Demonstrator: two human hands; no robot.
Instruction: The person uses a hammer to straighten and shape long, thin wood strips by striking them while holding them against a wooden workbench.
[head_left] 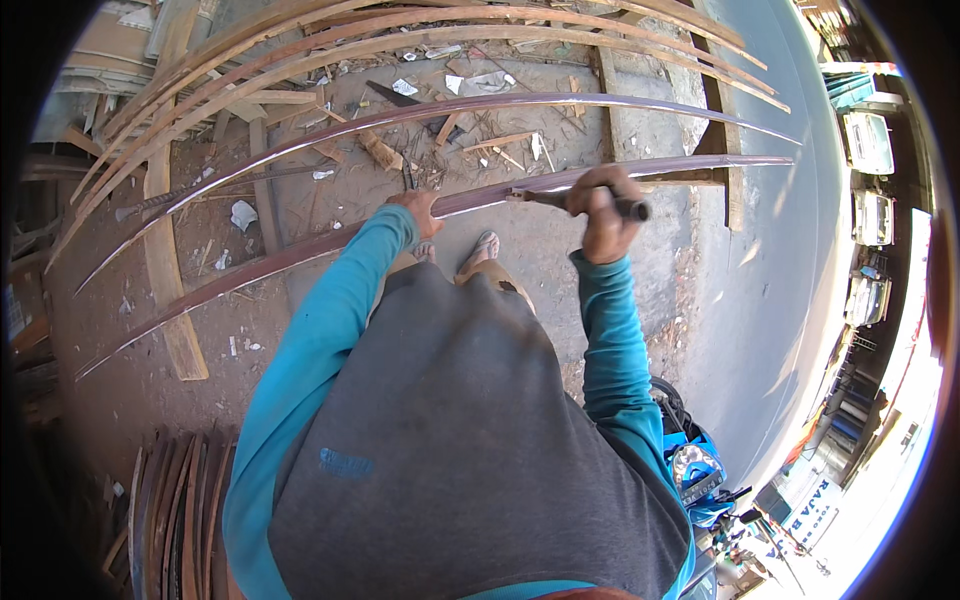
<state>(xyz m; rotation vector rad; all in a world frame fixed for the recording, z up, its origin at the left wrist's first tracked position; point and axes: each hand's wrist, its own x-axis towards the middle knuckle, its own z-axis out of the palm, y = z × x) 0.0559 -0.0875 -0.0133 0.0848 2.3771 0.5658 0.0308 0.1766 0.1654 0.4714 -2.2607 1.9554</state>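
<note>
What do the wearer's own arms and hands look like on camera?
The left sleeve and right sleeve are long and teal, reaching to about the wrists, with creases along the right one. No markings show on either. The left hand and right hand wear no gloves.

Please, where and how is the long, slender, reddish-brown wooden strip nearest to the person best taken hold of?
Probably grip the long, slender, reddish-brown wooden strip near its middle, beside the bare left hand, coming from the person's side. It reaches far to both sides, so a middle hold should balance it best; the person's sandalled feet stand close to that stretch.
</note>
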